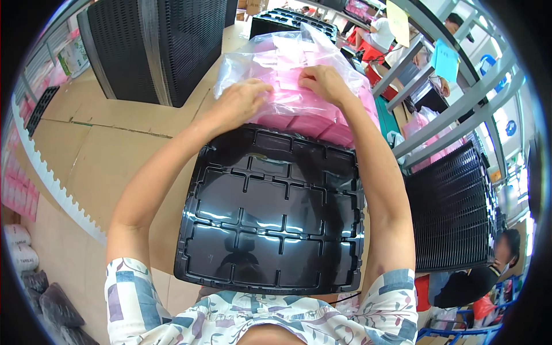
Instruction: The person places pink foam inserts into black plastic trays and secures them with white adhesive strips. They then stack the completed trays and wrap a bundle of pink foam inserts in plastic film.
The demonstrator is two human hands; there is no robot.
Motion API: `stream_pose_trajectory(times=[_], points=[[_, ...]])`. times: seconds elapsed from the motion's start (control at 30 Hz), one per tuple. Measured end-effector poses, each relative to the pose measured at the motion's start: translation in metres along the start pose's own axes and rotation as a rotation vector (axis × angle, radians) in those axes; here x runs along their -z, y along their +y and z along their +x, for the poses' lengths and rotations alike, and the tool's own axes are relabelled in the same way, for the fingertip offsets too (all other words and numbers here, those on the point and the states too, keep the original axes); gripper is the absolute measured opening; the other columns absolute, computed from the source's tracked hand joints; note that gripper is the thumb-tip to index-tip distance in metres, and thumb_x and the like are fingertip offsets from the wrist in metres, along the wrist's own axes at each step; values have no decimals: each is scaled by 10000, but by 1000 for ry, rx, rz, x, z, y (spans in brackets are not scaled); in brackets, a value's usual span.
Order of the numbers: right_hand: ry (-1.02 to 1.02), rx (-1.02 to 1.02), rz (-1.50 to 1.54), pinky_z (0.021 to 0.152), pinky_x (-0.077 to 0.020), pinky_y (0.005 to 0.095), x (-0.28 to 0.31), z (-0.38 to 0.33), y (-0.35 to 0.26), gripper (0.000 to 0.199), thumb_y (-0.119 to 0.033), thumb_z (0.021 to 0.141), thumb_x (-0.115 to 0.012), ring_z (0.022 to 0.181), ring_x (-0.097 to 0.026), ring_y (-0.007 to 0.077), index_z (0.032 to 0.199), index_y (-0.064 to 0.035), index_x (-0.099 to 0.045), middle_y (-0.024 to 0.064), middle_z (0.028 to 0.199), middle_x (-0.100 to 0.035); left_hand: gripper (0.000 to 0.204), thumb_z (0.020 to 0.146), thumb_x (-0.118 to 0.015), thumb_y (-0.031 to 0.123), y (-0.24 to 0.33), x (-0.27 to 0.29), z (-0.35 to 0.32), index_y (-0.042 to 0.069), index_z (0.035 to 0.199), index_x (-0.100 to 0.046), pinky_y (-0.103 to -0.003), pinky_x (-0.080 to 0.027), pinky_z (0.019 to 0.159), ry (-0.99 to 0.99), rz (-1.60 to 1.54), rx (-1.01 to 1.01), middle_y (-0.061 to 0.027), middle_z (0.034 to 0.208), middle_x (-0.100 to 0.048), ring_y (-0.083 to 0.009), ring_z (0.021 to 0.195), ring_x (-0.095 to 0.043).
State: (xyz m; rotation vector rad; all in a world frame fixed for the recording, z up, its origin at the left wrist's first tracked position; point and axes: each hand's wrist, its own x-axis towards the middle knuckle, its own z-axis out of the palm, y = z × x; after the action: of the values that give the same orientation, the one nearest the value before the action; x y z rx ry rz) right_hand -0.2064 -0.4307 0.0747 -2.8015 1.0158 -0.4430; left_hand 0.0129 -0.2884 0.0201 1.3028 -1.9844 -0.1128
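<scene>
A clear plastic bag [270, 63] full of pink packets lies on the cardboard-covered table just beyond a glossy black compartment tray [270, 213]. My left hand [241, 100] rests on the near left side of the bag, its fingers curled into the plastic film. My right hand [325, 83] pinches the film on top of the bag, a little to the right. Both forearms reach forward over the tray's left and right edges. The tray's compartments hold nothing.
A tall stack of black trays [155, 46] stands at the back left and another stack [451, 213] at the right. A grey metal rack [443, 98] runs along the right. A seated person [500, 259] is at lower right, others at the far back.
</scene>
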Motion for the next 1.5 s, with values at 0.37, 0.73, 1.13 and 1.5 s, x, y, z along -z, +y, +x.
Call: stream_pose_trajectory(times=[0.37,0.73,1.13,1.5], points=[[94,32,1,774,-512,438,-1,-2,6,290,-310,887,-614,829,-667,374,893,-38,-714,190,825,-692,313,809,-615,12,24,-30,-13,-12,1121,-614,-424,-463,970,169,91,-349,-170,1171,-605,-348,1127,-569],[527,175,-151,743,-494,511,51,54,-33,351,-329,949,-527,786,-636,429,855,-14,-650,218,811,-665,346,776,-628,-4,23,-29,-10,-23,1119,-599,-427,-465,961,137,76,-353,-163,1138,-605,-351,1092,-575],[558,610,-373,507,-461,376,61,-100,-98,125,-114,821,-694,609,-600,282,885,-61,-600,93,697,-565,502,912,-680,263,41,21,-56,18,1306,-487,-467,-456,1048,-76,-1843,377,-200,1353,-504,-319,1221,-544],[246,519,-204,559,-453,328,9,-217,-128,324,-219,705,-776,668,-558,220,868,-61,-545,54,758,-509,499,906,-665,239,48,27,-105,34,1321,-478,-378,-501,959,173,-1661,757,-90,1275,-583,-208,1086,-622]])
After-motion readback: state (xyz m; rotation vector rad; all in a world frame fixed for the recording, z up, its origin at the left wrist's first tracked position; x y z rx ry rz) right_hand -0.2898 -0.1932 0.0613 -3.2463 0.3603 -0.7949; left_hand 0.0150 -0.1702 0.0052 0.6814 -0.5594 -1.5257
